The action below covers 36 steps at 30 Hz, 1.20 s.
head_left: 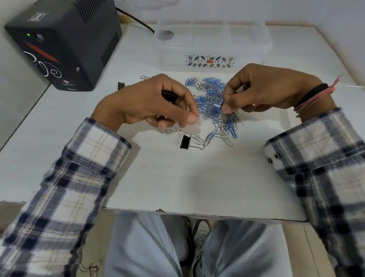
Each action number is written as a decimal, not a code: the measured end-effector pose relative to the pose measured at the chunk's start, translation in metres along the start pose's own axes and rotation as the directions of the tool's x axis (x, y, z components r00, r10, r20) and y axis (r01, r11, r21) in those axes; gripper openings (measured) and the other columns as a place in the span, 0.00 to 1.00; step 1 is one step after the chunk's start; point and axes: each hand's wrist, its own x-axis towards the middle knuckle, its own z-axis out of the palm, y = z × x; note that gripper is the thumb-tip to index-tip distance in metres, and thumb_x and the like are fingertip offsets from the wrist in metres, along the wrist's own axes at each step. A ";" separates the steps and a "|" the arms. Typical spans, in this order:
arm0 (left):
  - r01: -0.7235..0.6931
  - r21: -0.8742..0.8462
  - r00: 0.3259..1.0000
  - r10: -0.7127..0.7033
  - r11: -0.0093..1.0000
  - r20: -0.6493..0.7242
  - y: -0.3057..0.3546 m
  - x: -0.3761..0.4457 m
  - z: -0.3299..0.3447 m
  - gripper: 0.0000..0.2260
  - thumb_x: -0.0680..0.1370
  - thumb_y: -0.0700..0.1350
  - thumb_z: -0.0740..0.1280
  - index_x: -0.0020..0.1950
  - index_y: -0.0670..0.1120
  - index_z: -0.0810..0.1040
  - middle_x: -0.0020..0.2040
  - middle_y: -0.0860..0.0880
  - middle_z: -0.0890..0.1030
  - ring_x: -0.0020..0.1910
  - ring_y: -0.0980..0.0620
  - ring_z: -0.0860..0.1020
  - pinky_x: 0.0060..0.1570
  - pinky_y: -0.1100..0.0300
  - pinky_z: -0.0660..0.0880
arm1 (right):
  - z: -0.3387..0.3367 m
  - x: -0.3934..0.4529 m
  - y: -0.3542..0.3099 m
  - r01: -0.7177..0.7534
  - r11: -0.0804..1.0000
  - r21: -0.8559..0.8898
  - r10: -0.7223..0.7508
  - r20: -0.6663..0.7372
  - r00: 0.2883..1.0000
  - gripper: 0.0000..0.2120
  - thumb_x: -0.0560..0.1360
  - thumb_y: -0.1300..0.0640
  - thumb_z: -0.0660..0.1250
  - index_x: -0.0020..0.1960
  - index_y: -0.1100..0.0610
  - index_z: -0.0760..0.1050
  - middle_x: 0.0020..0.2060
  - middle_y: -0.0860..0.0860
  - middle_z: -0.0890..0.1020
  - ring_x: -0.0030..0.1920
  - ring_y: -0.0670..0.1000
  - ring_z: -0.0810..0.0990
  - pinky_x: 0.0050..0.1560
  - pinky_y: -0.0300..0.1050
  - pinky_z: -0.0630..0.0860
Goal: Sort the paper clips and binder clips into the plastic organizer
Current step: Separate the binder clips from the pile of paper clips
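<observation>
The counter (175,180) carries everything: a clear organizer (211,43) at the far edge, its compartments nearly bare save one dark item in the left cell, and nearer the person a loose pile (214,100) of blue and silver paper clips. A black power unit (62,39) stands off to the left, out of the way.

The step in hand looks like picking clips out of the tangle. To do it well, lift one kind at a time and shake it free, since the wire loops snag each other; gather a small batch before carrying it to a cell.

The left hand (154,103) is curled at the pile's left edge, holding a black binder clip (170,96) in the palm, with silver clips pinched under the fingertips. The right hand (265,89) is narrowed over the pile's right side, thumb and forefinger pinched on clips, something metal tucked in its fingers.

Another binder clip (185,141) lies free just below the pile, between the two hands, touching a few stray clips.
</observation>
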 end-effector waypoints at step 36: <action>-0.039 0.192 0.986 0.070 0.981 -0.155 -0.004 0.001 -0.002 0.12 0.73 0.45 0.78 0.55 0.46 0.87 0.37 0.42 0.81 0.31 0.49 0.68 0.28 0.61 0.60 | -0.009 0.007 0.023 0.106 0.985 -0.138 -0.119 -0.090 0.989 0.08 0.69 0.62 0.79 0.46 0.59 0.83 0.32 0.52 0.77 0.30 0.48 0.69 0.27 0.39 0.65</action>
